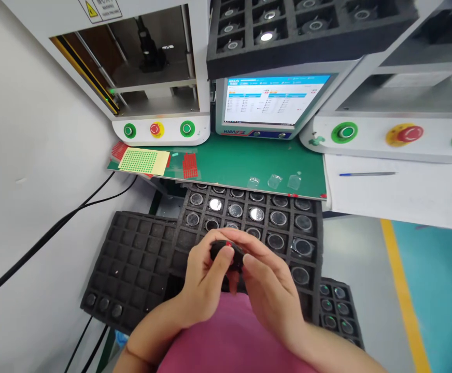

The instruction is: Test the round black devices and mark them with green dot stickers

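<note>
Close to my body, both hands are wrapped round a black watch case (237,260), with much of it hidden by the fingers. My left hand (206,274) grips it from the left, its thumb lying on top beside a small red spot (229,243). From the other side my right hand (270,280) closes on it with thumb and fingertips. Below and beyond the hands lies a black foam tray (319,243) whose pockets hold many round watch cases (278,218), some shiny and some dark.
At left is another foam tray (132,248) with a few round pieces in its lower corner. A green bench (226,160) carries red and green sticker sheets (138,161) and clear film pieces (275,181). Behind stand machines with buttons, a screen (276,101) and a raised foam tray (288,54).
</note>
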`<act>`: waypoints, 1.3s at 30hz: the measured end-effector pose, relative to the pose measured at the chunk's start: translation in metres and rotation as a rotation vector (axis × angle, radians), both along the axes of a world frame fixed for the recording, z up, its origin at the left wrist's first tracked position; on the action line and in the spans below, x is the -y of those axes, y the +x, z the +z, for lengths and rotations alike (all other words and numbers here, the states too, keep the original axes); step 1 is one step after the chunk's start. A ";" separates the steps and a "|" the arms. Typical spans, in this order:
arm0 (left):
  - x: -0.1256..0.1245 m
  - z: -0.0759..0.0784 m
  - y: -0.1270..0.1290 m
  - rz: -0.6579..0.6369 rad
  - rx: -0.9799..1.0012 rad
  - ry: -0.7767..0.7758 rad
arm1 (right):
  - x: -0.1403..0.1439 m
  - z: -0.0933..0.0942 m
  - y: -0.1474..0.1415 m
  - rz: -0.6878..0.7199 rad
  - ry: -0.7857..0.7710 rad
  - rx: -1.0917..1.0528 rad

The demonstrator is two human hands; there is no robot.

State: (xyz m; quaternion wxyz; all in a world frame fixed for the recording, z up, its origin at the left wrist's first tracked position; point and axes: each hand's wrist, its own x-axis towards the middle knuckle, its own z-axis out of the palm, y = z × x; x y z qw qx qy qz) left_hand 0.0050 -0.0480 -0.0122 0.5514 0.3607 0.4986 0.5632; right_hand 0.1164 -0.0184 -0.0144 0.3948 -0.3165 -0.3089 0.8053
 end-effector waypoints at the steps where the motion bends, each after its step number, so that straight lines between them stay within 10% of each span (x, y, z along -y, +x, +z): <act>1: 0.001 0.001 0.000 -0.006 -0.082 0.037 | 0.002 0.001 -0.001 0.001 -0.005 -0.007; 16: 0.002 0.009 -0.002 -0.132 -0.844 0.441 | 0.015 0.009 -0.015 -0.261 0.072 0.109; 26: -0.003 -0.006 0.006 -0.075 -0.951 0.556 | 0.012 0.010 -0.015 -0.326 0.020 0.158; 33: -0.004 -0.003 0.003 -0.136 -0.342 0.287 | 0.005 0.009 -0.007 -0.253 -0.079 0.079; 39: -0.006 0.015 0.001 -0.332 0.650 -0.084 | 0.005 0.001 0.011 -0.267 0.586 0.108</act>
